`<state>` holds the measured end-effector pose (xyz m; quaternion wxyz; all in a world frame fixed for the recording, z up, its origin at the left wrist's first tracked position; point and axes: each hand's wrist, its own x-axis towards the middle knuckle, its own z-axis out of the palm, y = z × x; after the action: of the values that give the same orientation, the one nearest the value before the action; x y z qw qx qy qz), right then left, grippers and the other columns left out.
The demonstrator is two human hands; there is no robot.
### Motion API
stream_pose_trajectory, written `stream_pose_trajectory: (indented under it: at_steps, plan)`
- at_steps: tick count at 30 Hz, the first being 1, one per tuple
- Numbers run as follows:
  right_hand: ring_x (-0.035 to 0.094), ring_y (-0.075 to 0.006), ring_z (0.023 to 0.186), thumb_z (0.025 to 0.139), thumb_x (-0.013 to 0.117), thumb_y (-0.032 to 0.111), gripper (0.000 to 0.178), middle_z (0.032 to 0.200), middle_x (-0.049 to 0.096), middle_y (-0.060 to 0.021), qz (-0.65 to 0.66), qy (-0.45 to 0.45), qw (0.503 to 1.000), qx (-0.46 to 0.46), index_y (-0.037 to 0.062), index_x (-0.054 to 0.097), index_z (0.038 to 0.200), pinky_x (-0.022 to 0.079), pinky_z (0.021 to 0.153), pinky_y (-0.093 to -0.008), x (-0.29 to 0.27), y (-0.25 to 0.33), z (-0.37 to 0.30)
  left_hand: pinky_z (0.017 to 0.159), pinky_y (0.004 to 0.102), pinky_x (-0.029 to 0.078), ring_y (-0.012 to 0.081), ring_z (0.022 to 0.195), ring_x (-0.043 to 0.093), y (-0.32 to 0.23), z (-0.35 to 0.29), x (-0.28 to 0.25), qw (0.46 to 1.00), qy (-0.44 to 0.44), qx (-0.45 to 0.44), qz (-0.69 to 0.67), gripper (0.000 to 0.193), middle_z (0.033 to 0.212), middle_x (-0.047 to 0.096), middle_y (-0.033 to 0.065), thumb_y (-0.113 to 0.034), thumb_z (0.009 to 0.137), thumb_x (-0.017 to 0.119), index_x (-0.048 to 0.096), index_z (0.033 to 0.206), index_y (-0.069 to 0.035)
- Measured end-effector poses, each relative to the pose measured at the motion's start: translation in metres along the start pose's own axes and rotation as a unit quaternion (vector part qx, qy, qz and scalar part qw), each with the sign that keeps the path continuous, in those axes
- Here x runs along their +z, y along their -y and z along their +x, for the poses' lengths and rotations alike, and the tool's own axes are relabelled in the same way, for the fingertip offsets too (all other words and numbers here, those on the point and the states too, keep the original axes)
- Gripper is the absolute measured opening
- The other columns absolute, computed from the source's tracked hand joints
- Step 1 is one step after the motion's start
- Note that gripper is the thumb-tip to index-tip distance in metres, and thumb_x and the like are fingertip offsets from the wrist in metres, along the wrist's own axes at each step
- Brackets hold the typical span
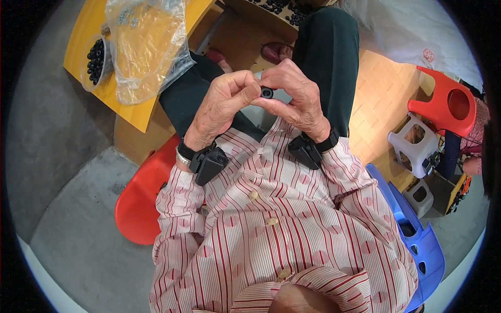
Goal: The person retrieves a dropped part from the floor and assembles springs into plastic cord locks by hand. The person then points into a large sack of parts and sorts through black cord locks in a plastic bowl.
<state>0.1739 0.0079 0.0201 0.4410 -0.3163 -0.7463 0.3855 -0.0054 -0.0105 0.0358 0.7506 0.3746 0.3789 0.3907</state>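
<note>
In front of my lap, my two hands meet at the fingertips. A small black round part (267, 93) with a hole in its middle is pinched between the thumb and index finger of my right hand (297, 95). My left hand (227, 99) is closed in a pinch right beside that part; whatever lies between its fingertips is hidden. To the left, a clear plastic cup (108, 61) holds several similar black round parts (95, 62). Next to it lies a clear plastic bag (148, 62), with small silvery pieces (127, 18) in its upper part.
The cup and bag rest on a yellow board (138, 116). Beyond my feet, a cardboard box (255, 13) contains many black parts. At right are a red stool (443, 101), white stools (415, 141), a blue chair (425, 240) and another person's arm (472, 166); a red chair (135, 208) stands at left.
</note>
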Motion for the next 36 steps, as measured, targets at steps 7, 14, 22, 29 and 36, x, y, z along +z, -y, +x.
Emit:
stream_pose_trajectory:
  at_steps: [7,14,22,29,36]
  plan:
    - [0.058,-0.0199,0.081,0.071,0.077,0.023,0.028,0.087,0.063,-0.0058,-0.010,-0.018,0.999,-0.030,0.0068,0.067,0.092,0.049,0.070,-0.0311,0.001,0.003,0.003,0.066,0.0187,0.037,0.0037,0.071,0.043,0.000,-0.001,0.003,1.000,-0.004,0.008,-0.008,0.024,0.076,0.049,-0.0050,-0.026,0.090,0.062,0.055,0.079,-0.005]
    - [0.057,-0.0198,0.079,0.070,0.077,0.023,0.028,0.085,0.062,-0.0053,-0.016,-0.025,0.999,-0.032,0.0061,0.066,0.090,0.048,0.067,-0.0309,0.002,-0.001,0.001,0.064,0.0183,0.035,0.0028,0.071,0.041,0.003,0.000,0.002,1.000,-0.019,0.013,0.006,0.025,0.076,0.047,-0.0058,-0.027,0.090,0.061,0.054,0.079,-0.006]
    - [0.056,-0.0220,0.077,0.069,0.077,0.020,0.030,0.084,0.060,-0.0067,-0.011,0.002,1.000,-0.011,0.0039,0.063,0.090,0.047,0.066,-0.0321,0.000,0.003,0.011,0.061,0.0191,0.034,0.0021,0.069,0.040,0.000,-0.001,-0.004,0.996,-0.040,0.007,0.081,0.025,0.073,0.048,-0.0063,-0.026,0.091,0.060,0.054,0.078,-0.005]
    - [0.054,-0.0283,0.080,0.078,0.066,0.026,0.027,0.080,0.054,-0.0106,-0.198,0.250,0.948,-0.016,0.0036,0.053,0.087,0.044,0.070,-0.0406,-0.026,-0.023,0.032,0.066,0.0189,0.040,0.0047,0.072,0.050,0.004,-0.020,-0.028,0.965,-0.119,-0.069,0.222,0.017,0.078,0.057,-0.0007,-0.016,0.091,0.054,0.056,0.079,-0.003]
    - [0.058,-0.0268,0.077,0.079,0.068,0.031,0.043,0.084,0.060,-0.0099,-0.431,-0.022,0.902,0.008,0.0029,0.056,0.110,0.048,0.067,-0.0362,-0.075,-0.053,0.093,0.062,0.0200,0.041,0.0049,0.068,0.049,0.012,-0.036,-0.048,0.943,-0.194,-0.039,0.267,0.020,0.073,0.057,-0.0003,-0.017,0.090,0.057,0.057,0.078,-0.001]
